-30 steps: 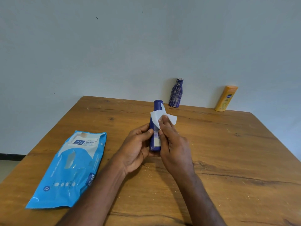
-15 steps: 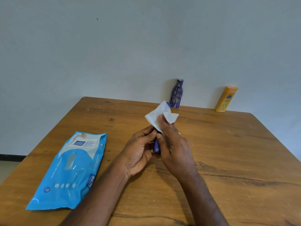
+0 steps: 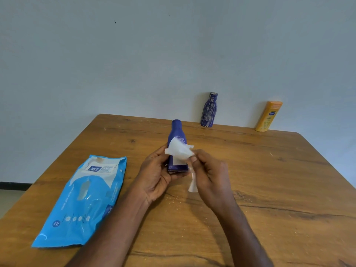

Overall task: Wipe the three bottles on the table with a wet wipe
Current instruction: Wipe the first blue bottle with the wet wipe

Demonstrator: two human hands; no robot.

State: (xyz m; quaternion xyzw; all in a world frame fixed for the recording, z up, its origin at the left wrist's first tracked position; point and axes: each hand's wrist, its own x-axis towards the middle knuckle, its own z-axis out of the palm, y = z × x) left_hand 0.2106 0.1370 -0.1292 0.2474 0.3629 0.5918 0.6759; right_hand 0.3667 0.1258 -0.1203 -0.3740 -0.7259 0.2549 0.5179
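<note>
We saw the dark blue bottle (image 3: 177, 147) gripped in the left hand (image 3: 156, 176), its fingers curled round the bottle's lower part and its cap pointing away from the person, above the bench (image 3: 269, 189). The right hand (image 3: 209, 176) sat just beside it, pinching the white wet wipe (image 3: 180, 151) between thumb and fingers — the wipe's upper fold lay against the bottle's front, over the label, while a thin tail of it hung below the right hand's fingers. Whether the bottle's base touched the bench we could not tell.

Beyond both hands, at the far edge of the bench against the wall, stood the patterned blue bottle (image 3: 209, 110) and, farther out past the right hand, the orange bottle (image 3: 268, 116) — both upright and well apart from the hands. Out beyond the left hand and forearm, the blue pack of wipes (image 3: 82, 201) lay flat on the bench.
</note>
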